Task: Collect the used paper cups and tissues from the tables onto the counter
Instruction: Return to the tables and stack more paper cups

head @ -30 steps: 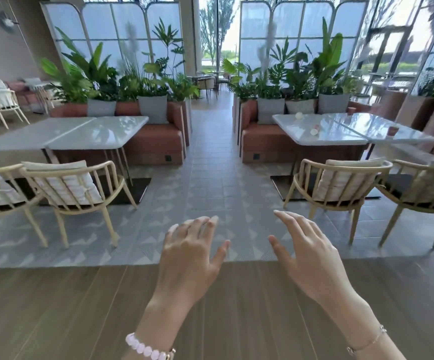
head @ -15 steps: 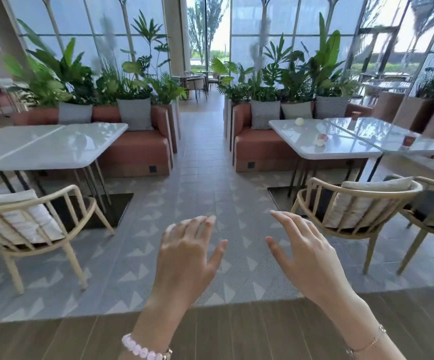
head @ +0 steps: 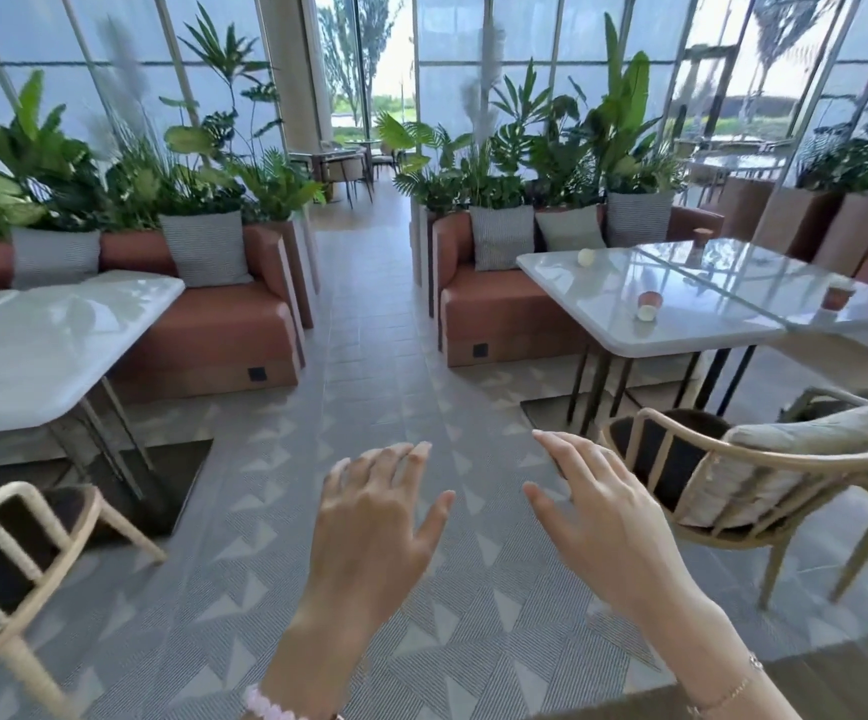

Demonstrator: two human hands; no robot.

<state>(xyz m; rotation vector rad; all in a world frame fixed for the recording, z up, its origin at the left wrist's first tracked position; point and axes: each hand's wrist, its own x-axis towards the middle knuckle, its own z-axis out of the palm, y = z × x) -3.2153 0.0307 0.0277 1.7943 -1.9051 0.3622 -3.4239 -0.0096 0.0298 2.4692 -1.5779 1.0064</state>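
My left hand [head: 375, 517] and my right hand [head: 603, 517] are held out in front of me over the patterned floor, fingers apart, holding nothing. On the white table [head: 603, 324] at the right lie a brown paper cup on its side [head: 650, 300] with a crumpled tissue [head: 645, 314] touching it, and a second crumpled tissue [head: 585, 257] farther back. Two more brown cups stand on the adjoining table: one [head: 838, 296] near its right edge, one [head: 702, 237] at its far side. All are well beyond my hands.
A wooden chair with a cushion [head: 764, 459] stands between me and the right table. Another white table [head: 32, 350] and chair [head: 11, 558] are at the left. Orange sofas [head: 214, 330] and planters flank a tiled aisle [head: 369, 314] running ahead.
I have moved forward along the aisle: tables, chairs and sofas are nearer and larger, and the wooden floor strip has nearly left the view. Both hands stay open in the same pose.
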